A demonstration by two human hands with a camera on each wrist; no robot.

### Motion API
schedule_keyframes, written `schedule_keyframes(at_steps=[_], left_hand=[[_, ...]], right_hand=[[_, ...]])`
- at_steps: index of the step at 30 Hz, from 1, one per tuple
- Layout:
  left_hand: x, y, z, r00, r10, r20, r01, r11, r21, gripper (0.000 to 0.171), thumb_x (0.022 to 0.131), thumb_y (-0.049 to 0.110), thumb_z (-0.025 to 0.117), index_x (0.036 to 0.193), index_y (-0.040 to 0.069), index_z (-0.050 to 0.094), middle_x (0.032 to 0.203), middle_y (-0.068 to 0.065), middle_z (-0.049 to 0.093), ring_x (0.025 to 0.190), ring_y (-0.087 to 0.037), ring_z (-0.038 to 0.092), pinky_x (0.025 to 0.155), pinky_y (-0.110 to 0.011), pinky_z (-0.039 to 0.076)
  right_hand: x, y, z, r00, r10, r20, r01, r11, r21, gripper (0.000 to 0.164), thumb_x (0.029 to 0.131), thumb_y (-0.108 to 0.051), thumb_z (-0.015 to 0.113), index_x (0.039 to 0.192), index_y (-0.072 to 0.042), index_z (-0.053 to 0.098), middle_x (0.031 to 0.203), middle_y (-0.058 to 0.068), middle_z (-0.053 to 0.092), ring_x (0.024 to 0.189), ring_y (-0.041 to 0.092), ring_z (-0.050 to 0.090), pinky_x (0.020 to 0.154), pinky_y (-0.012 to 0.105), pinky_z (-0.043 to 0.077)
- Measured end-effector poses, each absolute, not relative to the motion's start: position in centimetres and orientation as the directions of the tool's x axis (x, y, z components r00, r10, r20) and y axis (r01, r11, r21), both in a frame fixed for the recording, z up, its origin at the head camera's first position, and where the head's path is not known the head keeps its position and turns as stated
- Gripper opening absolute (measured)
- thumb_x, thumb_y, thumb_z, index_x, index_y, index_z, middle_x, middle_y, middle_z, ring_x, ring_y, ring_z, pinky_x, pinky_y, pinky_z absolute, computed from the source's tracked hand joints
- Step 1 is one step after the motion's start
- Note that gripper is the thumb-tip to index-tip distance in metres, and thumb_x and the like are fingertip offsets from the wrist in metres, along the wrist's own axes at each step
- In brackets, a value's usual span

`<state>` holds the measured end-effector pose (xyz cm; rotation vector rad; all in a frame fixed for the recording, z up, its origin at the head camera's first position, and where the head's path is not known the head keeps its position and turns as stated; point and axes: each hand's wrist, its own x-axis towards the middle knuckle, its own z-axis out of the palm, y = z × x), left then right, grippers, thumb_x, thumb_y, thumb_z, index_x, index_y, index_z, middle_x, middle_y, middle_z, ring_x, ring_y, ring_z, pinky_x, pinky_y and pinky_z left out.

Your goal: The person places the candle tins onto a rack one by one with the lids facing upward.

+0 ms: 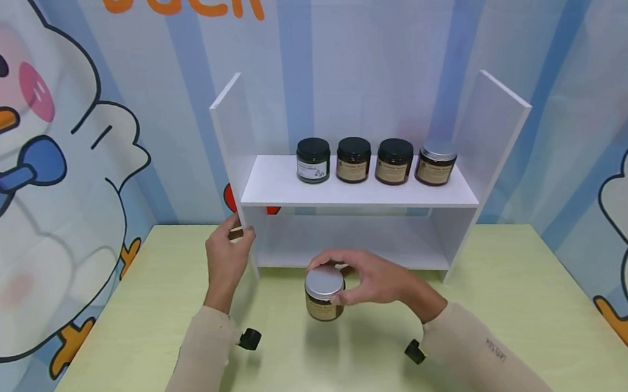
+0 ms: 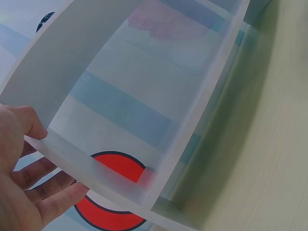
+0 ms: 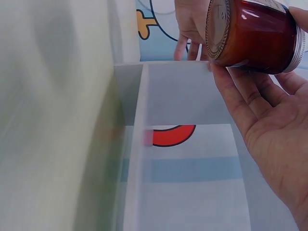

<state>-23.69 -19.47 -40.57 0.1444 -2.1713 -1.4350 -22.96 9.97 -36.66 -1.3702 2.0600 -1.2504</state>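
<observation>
My right hand grips an amber glass jar with a silver lid and a tan label, upright in front of the white shelf unit. The right wrist view shows the jar from its underside, fingers curled round the glass. At the unit's left side panel, my left hand pinches the edge. In the left wrist view the thumb lies on one face of the panel and the other fingers on the opposite face.
Several jars stand in a row on the upper board: a black-lidded jar with a white label, others with tan labels, and a silver-lidded jar at the right end. The pale green table meets a duck-printed backdrop behind the unit.
</observation>
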Motion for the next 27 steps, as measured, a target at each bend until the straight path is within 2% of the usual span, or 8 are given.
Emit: schedule_keyframes(at_steps=[4, 10, 17, 23, 27], left_hand=[[-23.7, -19.5, -40.6, -0.856, -0.364, 0.368, 0.198, 0.427, 0.882, 0.043, 0.095, 0.018, 0.06, 0.136, 0.004, 0.064, 0.123, -0.015, 0.068, 0.107, -0.033, 0.066, 0.088, -0.051, 0.058], [-23.6, -19.4, -40.5, -0.856, -0.366, 0.364, 0.193, 0.427, 0.883, 0.044, 0.095, 0.018, 0.06, 0.137, 0.006, 0.064, 0.124, -0.017, 0.067, 0.108, -0.033, 0.066, 0.089, -0.051, 0.058], [-23.6, -19.5, -40.5, -0.854, -0.366, 0.369, 0.194, 0.435, 0.879, 0.042, 0.095, 0.02, 0.061, 0.135, 0.007, 0.065, 0.122, -0.014, 0.068, 0.108, -0.034, 0.066, 0.09, -0.051, 0.058], [-23.7, -19.4, -40.5, -0.856, -0.368, 0.363, 0.188, 0.432, 0.882, 0.042, 0.095, 0.019, 0.06, 0.135, 0.006, 0.065, 0.123, -0.015, 0.068, 0.108, -0.035, 0.066, 0.09, -0.052, 0.058], [-23.7, -19.4, -40.5, -0.859, -0.372, 0.353, 0.182, 0.423, 0.888, 0.043, 0.096, 0.019, 0.06, 0.135, 0.005, 0.064, 0.123, -0.015, 0.067, 0.109, -0.034, 0.065, 0.091, -0.051, 0.058]], right_hand=[[-23.2, 10.1, -36.1, -0.456, -0.872, 0.179, -0.572, 0.133, -0.809, 0.049, 0.091, -0.015, 0.069, 0.138, -0.015, 0.057, 0.131, -0.003, 0.06, 0.112, 0.019, 0.058, 0.1, 0.042, 0.051], [-23.5, 10.3, -35.1, -0.464, -0.865, 0.188, -0.582, 0.138, -0.801, 0.049, 0.091, -0.016, 0.07, 0.138, -0.024, 0.057, 0.133, -0.004, 0.059, 0.114, 0.019, 0.058, 0.101, 0.045, 0.05], [-23.9, 10.5, -33.8, -0.465, -0.861, 0.207, -0.612, 0.144, -0.778, 0.049, 0.091, -0.016, 0.07, 0.138, -0.02, 0.057, 0.132, -0.003, 0.06, 0.115, 0.02, 0.057, 0.101, 0.047, 0.049], [-24.2, 10.6, -32.5, -0.485, -0.844, 0.231, -0.649, 0.17, -0.742, 0.05, 0.089, -0.019, 0.071, 0.138, -0.025, 0.058, 0.134, -0.008, 0.06, 0.116, 0.017, 0.057, 0.102, 0.045, 0.049], [-24.5, 10.8, -31.8, -0.481, -0.84, 0.252, -0.663, 0.161, -0.731, 0.051, 0.09, -0.019, 0.072, 0.138, -0.023, 0.057, 0.136, -0.005, 0.058, 0.117, 0.019, 0.056, 0.103, 0.045, 0.049]])
